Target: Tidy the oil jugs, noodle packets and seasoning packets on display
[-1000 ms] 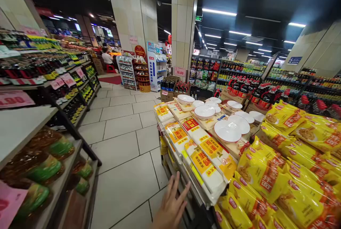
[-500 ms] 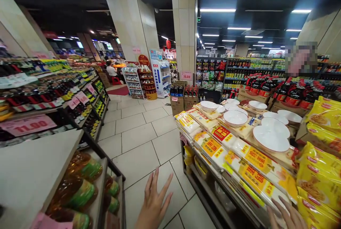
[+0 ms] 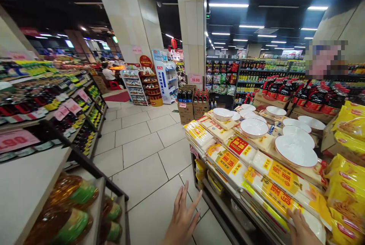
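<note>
My left hand (image 3: 184, 214) hovers over the floor tiles in the aisle, fingers spread and holding nothing. At the lower right, my right hand (image 3: 303, 229) is partly cut off by the frame edge. Its fingers are extended over the front of a flat yellow-and-white noodle pack (image 3: 278, 195); whether they touch it I cannot make out. More such packs lie in stacks, including an orange-labelled one (image 3: 228, 161) and a red-labelled one (image 3: 238, 144). White bowls with thin red rims (image 3: 253, 127) rest on top, and a larger overlapping group of bowls (image 3: 296, 150) sits behind my right hand.
Yellow bags (image 3: 343, 195) stack at the right, with dark bottles (image 3: 318, 98) behind. On the left, a white-topped shelf (image 3: 28, 176) holds large oil bottles (image 3: 67, 220). The tiled aisle (image 3: 139, 153) runs ahead towards pillars and snack racks (image 3: 136, 87).
The view has shifted forward and to the right. My left hand has moved rightward in the picture. My right hand's fingers have drawn closer together by the noodle pack.
</note>
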{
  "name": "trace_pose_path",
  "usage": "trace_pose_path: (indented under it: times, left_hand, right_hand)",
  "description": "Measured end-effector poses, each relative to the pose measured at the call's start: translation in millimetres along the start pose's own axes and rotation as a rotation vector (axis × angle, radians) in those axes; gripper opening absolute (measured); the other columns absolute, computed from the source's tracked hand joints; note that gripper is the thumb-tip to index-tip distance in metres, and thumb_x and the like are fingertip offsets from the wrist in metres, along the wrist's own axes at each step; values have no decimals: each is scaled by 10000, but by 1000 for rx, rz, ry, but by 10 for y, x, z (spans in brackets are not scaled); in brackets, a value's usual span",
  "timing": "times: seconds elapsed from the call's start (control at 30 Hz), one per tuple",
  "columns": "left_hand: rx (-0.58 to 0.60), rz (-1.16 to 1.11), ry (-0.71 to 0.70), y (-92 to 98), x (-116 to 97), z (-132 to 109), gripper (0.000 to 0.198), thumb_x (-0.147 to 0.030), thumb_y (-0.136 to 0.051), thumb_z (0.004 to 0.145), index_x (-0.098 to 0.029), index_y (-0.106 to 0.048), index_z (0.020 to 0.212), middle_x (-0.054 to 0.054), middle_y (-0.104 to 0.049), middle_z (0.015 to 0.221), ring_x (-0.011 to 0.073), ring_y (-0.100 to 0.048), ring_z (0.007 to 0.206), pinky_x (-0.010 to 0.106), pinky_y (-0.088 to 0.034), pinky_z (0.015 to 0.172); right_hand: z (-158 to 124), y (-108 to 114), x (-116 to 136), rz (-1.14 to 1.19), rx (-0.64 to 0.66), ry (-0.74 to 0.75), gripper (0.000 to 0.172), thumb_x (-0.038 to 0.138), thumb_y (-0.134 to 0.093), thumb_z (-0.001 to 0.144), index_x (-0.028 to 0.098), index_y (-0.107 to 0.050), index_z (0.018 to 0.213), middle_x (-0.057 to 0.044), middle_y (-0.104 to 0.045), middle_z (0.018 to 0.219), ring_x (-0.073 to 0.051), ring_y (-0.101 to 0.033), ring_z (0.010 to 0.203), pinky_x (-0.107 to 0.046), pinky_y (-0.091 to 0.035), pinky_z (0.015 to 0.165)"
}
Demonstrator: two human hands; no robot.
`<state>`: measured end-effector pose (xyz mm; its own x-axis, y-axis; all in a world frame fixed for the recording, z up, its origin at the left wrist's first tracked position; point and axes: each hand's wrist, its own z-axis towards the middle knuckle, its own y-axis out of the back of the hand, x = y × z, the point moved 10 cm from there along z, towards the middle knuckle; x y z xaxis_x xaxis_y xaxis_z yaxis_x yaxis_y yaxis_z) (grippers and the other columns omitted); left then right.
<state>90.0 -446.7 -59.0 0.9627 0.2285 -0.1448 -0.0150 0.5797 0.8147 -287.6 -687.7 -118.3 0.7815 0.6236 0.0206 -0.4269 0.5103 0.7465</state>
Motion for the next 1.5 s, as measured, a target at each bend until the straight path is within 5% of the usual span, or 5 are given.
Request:
trace_pose_path:
  times: [0.23, 0.63, 0.93, 1.33, 1.5]
  left_hand:
    - [37, -67, -148, -428, -424, 598, 639, -106, -517, 960, -321, -392, 1549, 140, -128, 1681, 371, -210, 1533, 522, -513, 1069]
    - [348, -585, -138, -1851, -1501, 1124, 702, -348, -485, 1025, -230, -137, 1623, 181, -246, 1648, 294, -236, 1538, 530, -352, 1215]
    - [425, -971, 158, -2212, -1513, 1838, 582, -449, -582, 952, -196, -456, 1460, 143, -556, 1393, 265, -567, 1241, 422, -495, 1050]
    - [552, -822, 39, -2154, -1576, 2133, 552, -371, -577, 957, -195, -478, 1471, 138, -626, 1260, 303, -610, 1137, 457, -510, 984]
    - [722, -853, -268, -2037, -1111, 1955, 763, -366, -579, 970, -275, -185, 1618, 109, -402, 1572, 270, -400, 1442, 453, -398, 1178]
  right_hand:
    - [187, -12, 434, -48, 58, -7, 688, 441, -527, 914, 221, -400, 1553, -157, -474, 1531, -403, -514, 1342, -555, -498, 971]
    - [414, 351, 305, 132, 94, 50, 558, 362, -609, 959, 289, -472, 1496, -92, -601, 1405, -276, -603, 1245, -397, -529, 975]
    - [647, 21, -623, -29, 411, -364, 710, 581, -532, 952, 135, -478, 1501, -175, -439, 1554, -379, -378, 1459, -542, -451, 1098]
    - [595, -5, -684, -27, 348, -478, 656, 631, -447, 961, 214, -530, 1461, -137, -451, 1553, -374, -508, 1370, -532, -548, 994]
    - [881, 70, 30, 34, 180, -347, 709, 572, -530, 961, 276, -344, 1578, -121, -367, 1608, -364, -388, 1461, -597, -436, 1124]
